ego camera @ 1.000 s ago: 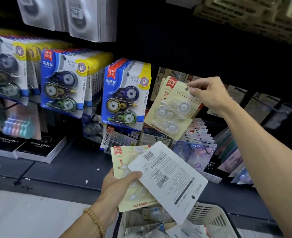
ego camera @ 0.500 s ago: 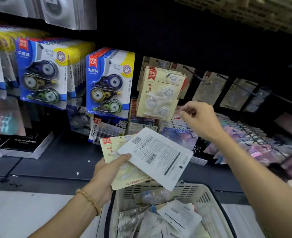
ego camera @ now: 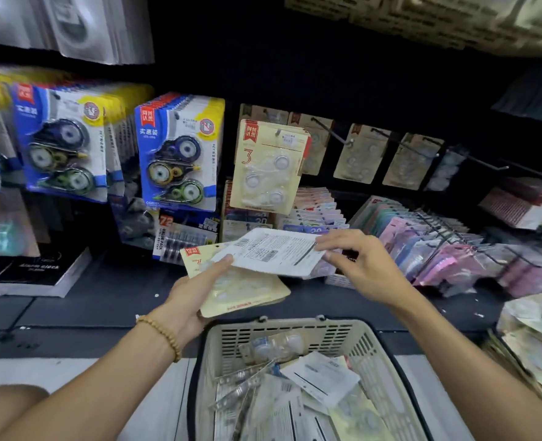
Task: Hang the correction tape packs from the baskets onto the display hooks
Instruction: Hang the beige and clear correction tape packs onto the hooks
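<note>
Already a cream three-pack (ego camera: 268, 168) hangs on its display hook (ego camera: 277, 132) at frame centre. Below it, the left hand (ego camera: 188, 294) grips two more packs: a cream one (ego camera: 241, 289) face up, and a white-backed one (ego camera: 276, 253) which the right hand (ego camera: 363, 265) is pinching by its corner. The basket (ego camera: 298, 334) at the bottom holds plenty more, so most of the hanging looks undone.

Bare forearms, no sleeves in view; a tan wooden bead bracelet (ego camera: 164, 335) circles the wrist behind the left hand (ego camera: 193, 294).
</note>
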A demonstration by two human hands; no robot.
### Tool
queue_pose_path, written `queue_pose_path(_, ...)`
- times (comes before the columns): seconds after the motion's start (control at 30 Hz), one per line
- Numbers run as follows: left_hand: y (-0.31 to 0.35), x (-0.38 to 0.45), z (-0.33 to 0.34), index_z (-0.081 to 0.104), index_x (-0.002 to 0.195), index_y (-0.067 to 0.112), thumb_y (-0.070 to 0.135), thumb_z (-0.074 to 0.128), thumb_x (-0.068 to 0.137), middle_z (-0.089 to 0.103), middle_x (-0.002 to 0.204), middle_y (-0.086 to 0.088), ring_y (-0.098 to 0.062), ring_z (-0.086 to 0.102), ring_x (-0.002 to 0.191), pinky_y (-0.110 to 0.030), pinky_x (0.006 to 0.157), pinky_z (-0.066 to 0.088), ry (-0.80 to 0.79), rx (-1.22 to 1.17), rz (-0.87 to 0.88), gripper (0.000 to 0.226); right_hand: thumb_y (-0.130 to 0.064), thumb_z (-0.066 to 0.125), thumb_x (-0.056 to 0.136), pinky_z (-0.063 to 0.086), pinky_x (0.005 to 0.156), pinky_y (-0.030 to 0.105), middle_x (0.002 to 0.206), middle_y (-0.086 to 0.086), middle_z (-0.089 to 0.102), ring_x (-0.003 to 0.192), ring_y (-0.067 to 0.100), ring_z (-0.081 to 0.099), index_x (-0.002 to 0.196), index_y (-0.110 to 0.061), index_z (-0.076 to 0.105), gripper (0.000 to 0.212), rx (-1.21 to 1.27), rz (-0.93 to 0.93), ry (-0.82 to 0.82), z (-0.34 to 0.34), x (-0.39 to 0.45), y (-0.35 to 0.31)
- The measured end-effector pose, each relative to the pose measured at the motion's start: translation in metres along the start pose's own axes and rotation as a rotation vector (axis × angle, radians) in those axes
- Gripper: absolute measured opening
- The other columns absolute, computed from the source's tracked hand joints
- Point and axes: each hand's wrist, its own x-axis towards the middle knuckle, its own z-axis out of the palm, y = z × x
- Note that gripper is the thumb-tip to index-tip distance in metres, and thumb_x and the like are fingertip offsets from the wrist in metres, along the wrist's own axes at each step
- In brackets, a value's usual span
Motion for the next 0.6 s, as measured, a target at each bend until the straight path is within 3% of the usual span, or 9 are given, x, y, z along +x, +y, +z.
queue_pose_path(0.13,0.0,-0.002,0.0,0.07,0.113,0.01,0.022,0.084,0.078,0.078,0.099,-0.011,-0.031,0.076,0.088,-0.045,0.069,0.064,-0.011,0.097,0.079,0.039,-0.007,0.066,0.095,0.048,0.07,0.019,0.082,-0.009,0.069,0.076,0.0,0.061,0.083,-0.028,0.072,0.025,0.092,0.074,0.282,-0.011,0.021,-0.006)
queue_pose_path(0.2,0.0,0.0,-0.001,0.068,0.117,0.012,0.014,0.085,0.078,0.078,0.102,-0.008,-0.03,0.076,0.089,-0.048,0.075,0.063,-0.001,0.144,0.117,0.043,-0.01,0.064,0.096,0.044,0.059,0.015,0.073,-0.01,0.067,0.062,-0.006,0.056,0.079,-0.019,0.07,0.021,0.077,0.15,0.319,-0.019,0.037,-0.013)
queue_pose_path(0.3,0.002,0.001,-0.003,0.066,0.116,0.016,0.011,0.085,0.078,0.077,0.103,-0.006,-0.026,0.076,0.088,-0.042,0.07,0.063,0.002,0.215,0.162,0.043,-0.014,0.065,0.097,0.035,0.05,0.009,0.066,-0.011,0.062,0.052,-0.008,0.051,0.082,-0.015,0.072,0.017,0.002,0.177,0.263,-0.026,0.06,-0.023)
queue_pose_path(0.37,0.005,0.003,-0.003,0.065,0.115,0.018,0.011,0.085,0.078,0.077,0.102,-0.004,-0.024,0.076,0.088,-0.038,0.067,0.062,-0.006,0.252,0.195,0.042,-0.014,0.063,0.098,0.034,0.049,0.011,0.067,-0.01,0.06,0.05,-0.007,0.05,0.086,-0.013,0.073,0.016,-0.025,0.165,0.224,-0.028,0.077,-0.03)
queue_pose_path(0.43,0.007,0.005,-0.004,0.065,0.113,0.02,0.012,0.085,0.078,0.077,0.1,-0.001,-0.021,0.076,0.087,-0.037,0.067,0.061,-0.013,0.278,0.225,0.041,-0.012,0.059,0.1,0.036,0.055,0.013,0.075,-0.009,0.064,0.061,-0.005,0.053,0.096,-0.011,0.076,0.017,-0.089,0.136,0.205,-0.027,0.098,-0.033)
queue_pose_path(0.53,0.01,0.011,-0.008,0.066,0.11,0.022,0.013,0.087,0.077,0.078,0.097,0.002,-0.02,0.076,0.088,-0.038,0.071,0.061,-0.009,0.281,0.257,0.04,-0.01,0.058,0.1,0.041,0.064,0.014,0.085,-0.005,0.068,0.073,0.011,0.059,0.109,-0.006,0.076,0.02,-0.136,0.068,0.202,-0.024,0.131,-0.041)
queue_pose_path(0.6,0.009,0.015,-0.012,0.067,0.109,0.025,0.014,0.087,0.076,0.079,0.095,0.004,-0.02,0.076,0.089,-0.042,0.077,0.061,-0.002,0.276,0.265,0.04,-0.009,0.061,0.098,0.039,0.066,0.01,0.086,-0.005,0.067,0.075,0.006,0.058,0.11,-0.005,0.076,0.019,-0.123,0.031,0.228,-0.02,0.153,-0.046)
